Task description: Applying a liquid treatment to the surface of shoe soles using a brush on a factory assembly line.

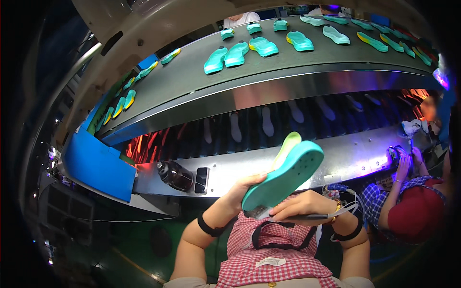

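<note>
We look down at a person in a red checked apron (240, 272), working before a metal ledge (228, 172). A teal shoe sole (283, 175) is held up, tilted, above the lap and near the ledge. The left hand (240, 192) is closed around the sole's edge, thumb showing; a yellow-green piece (287, 148) stands behind it, and we cannot tell whether they are joined. The right hand (309, 204) has its fingers curled over a dark-handled tool (312, 217), perhaps a brush, its pale end by the heel. We cannot tell if that end touches the sole.

The step in hand, we judge, is working the sole's surface or edge. The next move calls for a firm left grip and a light, even stroke. Beyond, more teal soles (300, 42) lie on a conveyor belt (175, 86).
</note>
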`<state>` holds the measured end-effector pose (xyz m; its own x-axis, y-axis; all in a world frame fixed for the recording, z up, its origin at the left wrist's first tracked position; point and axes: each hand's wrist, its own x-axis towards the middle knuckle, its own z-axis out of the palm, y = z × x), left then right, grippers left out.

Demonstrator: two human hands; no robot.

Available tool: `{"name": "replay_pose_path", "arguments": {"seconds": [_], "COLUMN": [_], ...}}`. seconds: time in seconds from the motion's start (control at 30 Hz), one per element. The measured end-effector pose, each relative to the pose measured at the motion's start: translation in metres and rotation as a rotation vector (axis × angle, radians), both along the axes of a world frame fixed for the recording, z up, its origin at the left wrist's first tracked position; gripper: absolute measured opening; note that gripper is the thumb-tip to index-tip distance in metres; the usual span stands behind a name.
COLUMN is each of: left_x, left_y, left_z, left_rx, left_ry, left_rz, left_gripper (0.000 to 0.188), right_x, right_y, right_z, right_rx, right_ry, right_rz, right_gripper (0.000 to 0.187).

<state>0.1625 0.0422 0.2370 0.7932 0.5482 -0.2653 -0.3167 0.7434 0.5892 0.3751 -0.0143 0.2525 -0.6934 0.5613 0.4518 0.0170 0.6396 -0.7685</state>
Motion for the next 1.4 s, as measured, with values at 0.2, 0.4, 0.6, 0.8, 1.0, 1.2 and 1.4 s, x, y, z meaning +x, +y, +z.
{"name": "replay_pose_path", "arguments": {"seconds": [0.2,0.4,0.6,0.8,1.0,1.2,1.4], "left_x": [0.009,-0.003,-0.012,-0.036,-0.062,-0.053,-0.054], "left_y": [-0.002,0.008,0.019,0.028,0.024,0.012,0.017], "left_z": [0.007,0.006,-0.001,-0.020,-0.050,-0.071,-0.097], "left_rx": [0.050,0.069,0.059,0.088,-0.084,-0.244,-0.234], "left_ry": [0.233,0.359,0.329,0.301,0.012,-0.184,-0.184], "left_rz": [-0.152,-0.239,-0.294,-0.236,-0.048,0.141,0.265], "left_gripper": [0.054,0.049,0.044,0.049,0.049,0.043,0.040], "right_x": [0.021,0.028,0.020,0.018,-0.014,-0.028,-0.061], "right_y": [-0.003,-0.012,-0.001,0.020,0.023,0.042,0.043], "right_z": [-0.007,0.002,0.000,-0.011,-0.020,-0.038,-0.079], "right_rx": [0.140,0.082,0.058,-0.007,-0.352,-0.627,-0.176], "right_ry": [-0.039,-0.357,-0.354,-0.349,-0.079,0.258,0.054], "right_rz": [-0.048,0.045,-0.025,-0.060,-0.125,-0.496,-0.846], "right_gripper": [0.026,0.028,0.033,0.028,0.026,0.019,0.019]}}
